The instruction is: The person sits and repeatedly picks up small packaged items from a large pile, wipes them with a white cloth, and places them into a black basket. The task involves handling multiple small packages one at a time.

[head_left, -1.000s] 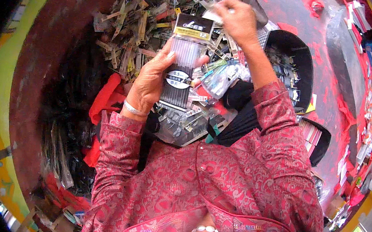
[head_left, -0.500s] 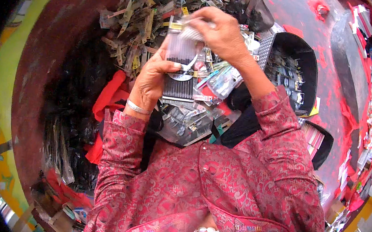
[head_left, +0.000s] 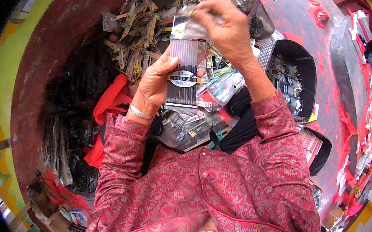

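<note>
**anon1:** Grip check first: left hand [head_left: 155, 82] is wrapped round the left edge of a flat clear packet [head_left: 184, 72], thumb lying up its front, fingers hidden behind it. Right hand [head_left: 225, 29] is pinched shut on the packet's top end, where a bit of loose clear plastic is bunched under the fingertips. So both hands are closed on the same thing.

**anon2:** Which way is it pointing?

**anon1:** Long axis runs straight away from the person, more or less up and down in the head view. Top end, with a yellow-and-black header card, sits under the right hand; bottom end is nearest the chest. Face is turned toward the camera. Inside are thin dark strips running lengthwise, with a round printed label across the middle.

**anon2:** Where's it sitting?

**anon1:** Not resting on anything, it's held up in front of the chest, above a heap of similar packets [head_left: 151, 16] spread over the floor. Red bag [head_left: 111, 103] lies just left of the left wrist, and there's a silver bangle [head_left: 140, 112] on that wrist. Black tray [head_left: 298, 78] with small packed items is off to the right, beside the right forearm. Sleeves are red patterned fabric.
</note>
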Demonstrator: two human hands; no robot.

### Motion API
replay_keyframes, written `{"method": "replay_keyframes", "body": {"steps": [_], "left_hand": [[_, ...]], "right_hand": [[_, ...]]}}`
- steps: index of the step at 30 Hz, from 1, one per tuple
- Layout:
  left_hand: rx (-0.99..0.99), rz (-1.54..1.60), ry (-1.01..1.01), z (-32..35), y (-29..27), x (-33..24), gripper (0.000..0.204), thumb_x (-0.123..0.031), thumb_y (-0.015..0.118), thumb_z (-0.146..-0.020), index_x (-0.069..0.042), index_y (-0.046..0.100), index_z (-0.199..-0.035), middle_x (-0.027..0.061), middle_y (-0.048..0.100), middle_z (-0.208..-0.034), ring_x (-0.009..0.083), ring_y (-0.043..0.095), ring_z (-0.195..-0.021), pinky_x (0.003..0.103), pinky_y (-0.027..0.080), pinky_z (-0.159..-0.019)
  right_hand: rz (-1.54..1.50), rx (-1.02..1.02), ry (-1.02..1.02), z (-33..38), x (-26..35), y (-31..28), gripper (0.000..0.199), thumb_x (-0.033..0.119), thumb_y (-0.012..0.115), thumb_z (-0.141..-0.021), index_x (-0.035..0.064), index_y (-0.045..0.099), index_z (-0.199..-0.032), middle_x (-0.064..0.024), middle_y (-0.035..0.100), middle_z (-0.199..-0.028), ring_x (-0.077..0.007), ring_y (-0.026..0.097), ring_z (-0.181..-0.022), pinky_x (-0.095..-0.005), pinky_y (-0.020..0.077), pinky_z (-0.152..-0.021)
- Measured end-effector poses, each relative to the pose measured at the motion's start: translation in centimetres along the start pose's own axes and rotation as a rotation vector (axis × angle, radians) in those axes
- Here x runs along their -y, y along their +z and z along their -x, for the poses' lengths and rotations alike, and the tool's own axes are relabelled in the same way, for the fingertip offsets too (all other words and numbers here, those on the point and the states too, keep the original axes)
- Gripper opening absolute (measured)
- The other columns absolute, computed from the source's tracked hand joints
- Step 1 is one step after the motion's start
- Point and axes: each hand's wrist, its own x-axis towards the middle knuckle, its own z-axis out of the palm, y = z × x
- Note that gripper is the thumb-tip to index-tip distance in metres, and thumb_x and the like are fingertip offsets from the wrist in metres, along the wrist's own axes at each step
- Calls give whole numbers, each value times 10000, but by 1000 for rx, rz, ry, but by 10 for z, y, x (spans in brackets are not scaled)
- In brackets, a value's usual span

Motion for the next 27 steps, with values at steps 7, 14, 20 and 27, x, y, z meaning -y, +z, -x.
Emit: {"method": "replay_keyframes", "body": {"steps": [7, 14, 20, 27], "left_hand": [[17, 230, -26, -9, -21, -10, 443, -249, 427, -901, -36, 343, -1281, 173, 456, -1232, 339, 498, -1073, 510, 419, -892], [-47, 387, 29, -22, -59, -2, 376, -304, 324, -937, -22, 479, -1131, 139, 558, -1088, 261, 547, -996, 417, 421, -901], [239, 305, 70, -17, -64, -24, 503, -303, 320, -921, 30, 297, -1297, 187, 418, -1274, 322, 453, -1128, 477, 341, -977], [-30, 398, 165, -17, -68, -38, 514, -391, 221, -940, -3, 407, -1221, 203, 510, -1161, 367, 517, -1023, 503, 414, -892]], "right_hand": [[249, -67, 218, -4, -14, -13, 196, 230, 586, -782, 41, 634, -797, -109, 618, -729, -264, 610, -637, -358, 468, -578], [290, 277, -72, 46, 17, 50, 97, 135, 599, -720, 57, 581, -774, -97, 561, -775, -282, 524, -751, -375, 409, -695], [-112, 671, -200, 54, 44, 27, 120, 102, 600, -701, 72, 547, -805, -63, 550, -817, -268, 516, -829, -376, 384, -755], [60, 786, -35, 55, 7, -16, 102, 108, 602, -716, 42, 572, -787, -93, 568, -782, -257, 549, -780, -347, 427, -707]]}}
